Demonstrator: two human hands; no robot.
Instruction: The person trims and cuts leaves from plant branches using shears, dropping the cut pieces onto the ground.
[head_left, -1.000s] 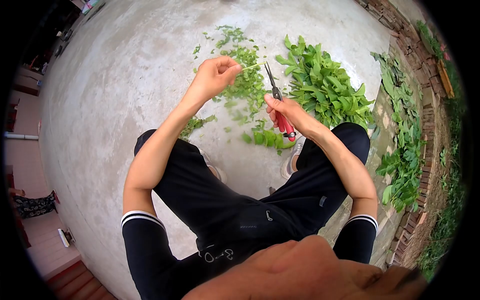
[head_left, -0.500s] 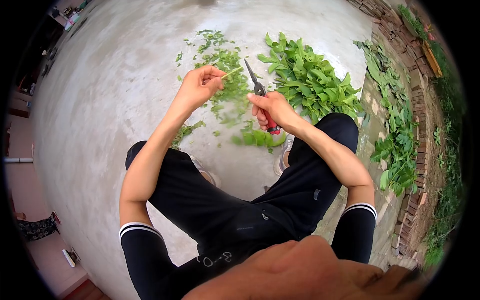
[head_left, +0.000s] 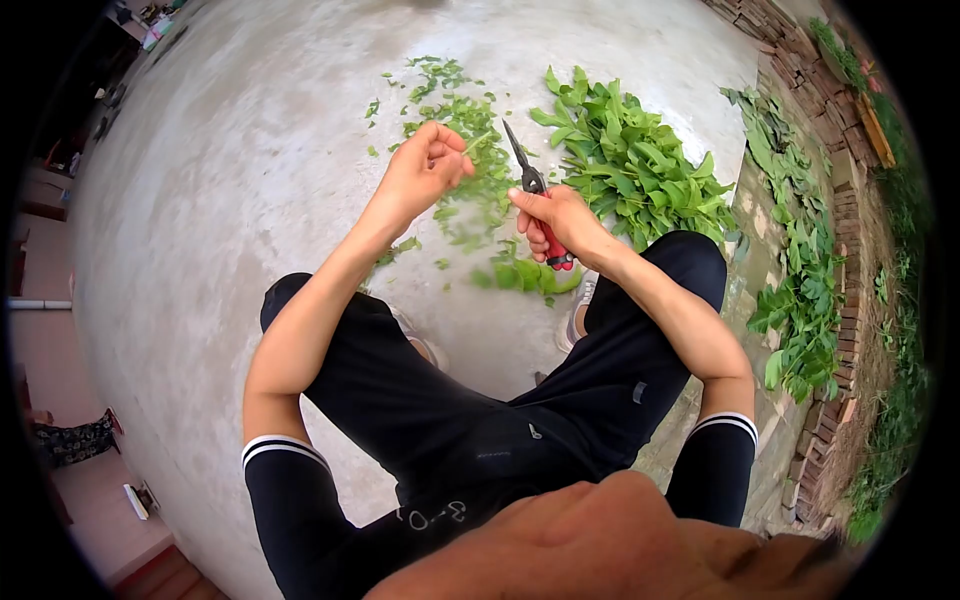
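A thin green stem [head_left: 481, 142] sticks out beyond the fingertips of my left hand [head_left: 425, 175], which is closed in a pinch. My right hand [head_left: 556, 222] is wrapped round the red handles of pruning shears [head_left: 533, 180]. Their dark, narrow blades point up and away from me, just right of the stem and apart from it. Chopped green leaf pieces [head_left: 440, 78] lie scattered on the floor beyond and below my hands. Close to my right hand is a heap of uncut leafy stalks [head_left: 640, 155]. Some bits under my hands look blurred.
More leafy stalks [head_left: 800, 320] lie along the right side, beside stacked bricks [head_left: 848, 260]. My knees and shoes [head_left: 578, 320] frame the grey concrete floor [head_left: 220, 170]. Part of another person [head_left: 75, 440] shows at the far left.
The whole view has shifted slightly, with things appearing a little farther right. My left hand holds the stem near the blades, and my right hand keeps its grip on the shears.
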